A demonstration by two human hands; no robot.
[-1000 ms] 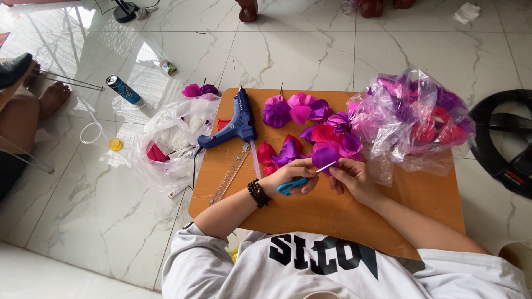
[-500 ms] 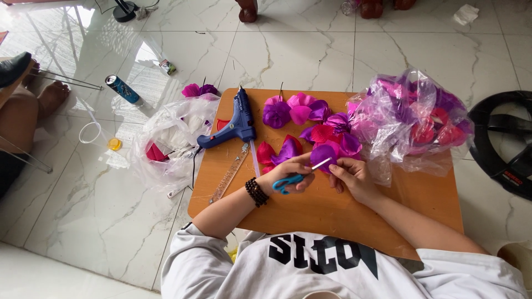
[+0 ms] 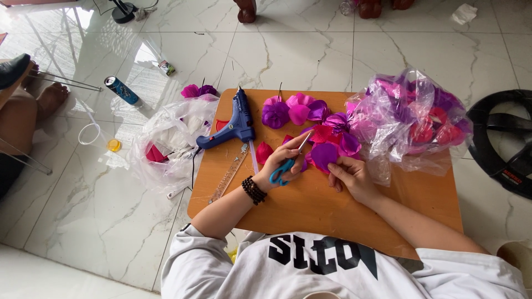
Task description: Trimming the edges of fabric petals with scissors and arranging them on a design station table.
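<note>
Left hand [image 3: 285, 160] grips blue-handled scissors [image 3: 288, 164], blades angled up toward the table's far edge. Right hand [image 3: 349, 176] pinches a purple petal [image 3: 324, 155] near the middle of the wooden table [image 3: 332, 210]. Blue glue gun [image 3: 233, 124] lies near the far left corner; clear bag of flowers [image 3: 410, 119] overhangs the right edge.

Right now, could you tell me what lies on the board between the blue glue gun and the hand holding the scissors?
In the head view, a clear glue stick and a red petal lie between the glue gun and the left hand.
</note>
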